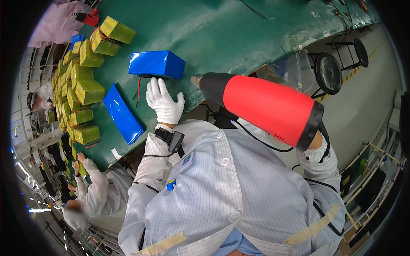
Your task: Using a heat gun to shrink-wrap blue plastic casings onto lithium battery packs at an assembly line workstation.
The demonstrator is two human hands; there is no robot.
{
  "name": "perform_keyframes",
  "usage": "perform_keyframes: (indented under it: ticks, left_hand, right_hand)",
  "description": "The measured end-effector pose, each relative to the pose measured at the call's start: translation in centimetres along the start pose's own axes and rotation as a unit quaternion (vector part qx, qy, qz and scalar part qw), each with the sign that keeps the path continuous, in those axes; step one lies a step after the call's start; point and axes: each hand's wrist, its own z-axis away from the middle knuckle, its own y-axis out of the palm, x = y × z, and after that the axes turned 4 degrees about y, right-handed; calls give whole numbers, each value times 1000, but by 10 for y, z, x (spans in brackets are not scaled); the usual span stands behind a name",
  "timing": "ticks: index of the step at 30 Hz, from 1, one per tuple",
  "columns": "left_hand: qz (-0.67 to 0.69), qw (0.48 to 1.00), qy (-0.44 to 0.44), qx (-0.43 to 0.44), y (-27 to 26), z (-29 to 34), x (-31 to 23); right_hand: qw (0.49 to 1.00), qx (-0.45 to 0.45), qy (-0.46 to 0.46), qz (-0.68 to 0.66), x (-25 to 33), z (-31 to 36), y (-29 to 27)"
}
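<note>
A blue-wrapped battery pack (157, 63) lies on the green table mat, with a red and a black wire leaving its near side. My left hand (164, 102), in a white glove, is open. Its fingers stretch out flat and their tips rest at the pack's near side. On the right, my right hand (317, 141) holds a red and black heat gun (265, 105), whose body hides the fingers and handle. The gun's nozzle points left toward the pack, a short gap from it. A flat blue shrink sleeve (122, 113) lies left of my left hand.
Several yellow-wrapped battery packs (89, 91) are stacked along the left. Another red heat gun (88, 18) lies at the far left. A co-worker in white (100, 183) works at the lower left. Round black stools (328, 72) stand beyond the table's right edge.
</note>
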Motion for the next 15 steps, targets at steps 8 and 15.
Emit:
perform_keyframes:
  ticks: [8, 15]
  left_hand:
    - [122, 980, 110, 115, 2, 3, 9]
    - [114, 973, 109, 169, 6, 12, 3]
  right_hand:
    - [994, -33, 34, -97, 7, -1, 14]
    - [1000, -10, -8, 11, -2, 4, 17]
